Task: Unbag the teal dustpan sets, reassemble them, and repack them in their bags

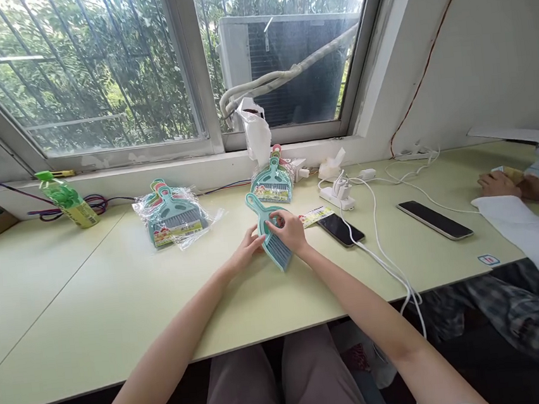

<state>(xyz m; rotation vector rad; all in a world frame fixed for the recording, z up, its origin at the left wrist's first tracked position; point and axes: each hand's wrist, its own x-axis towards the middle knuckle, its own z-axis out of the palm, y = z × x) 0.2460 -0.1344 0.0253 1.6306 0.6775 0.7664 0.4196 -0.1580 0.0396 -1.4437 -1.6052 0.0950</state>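
A small teal dustpan (252,200) with a grey-bristled hand brush (279,252) nested in it is held tilted just above the table. My left hand (247,250) grips the dustpan's left edge, its thumb on the front and its other fingers partly hidden behind. My right hand (290,232) is closed at the upper part of the brush, with thumb and forefinger pinched together there. Just behind lies a dustpan set in clear wrap (272,179). Right of my right hand, a printed paper label (316,216) overlaps a black phone (341,229).
More wrapped dustpan sets (173,212) lie to the left. A green-capped bottle (70,201) leans near the sill. A white power strip (336,197) trails cables over the front edge. Farther right are another phone (434,219) and a co-worker's hands (501,185) with a small box.
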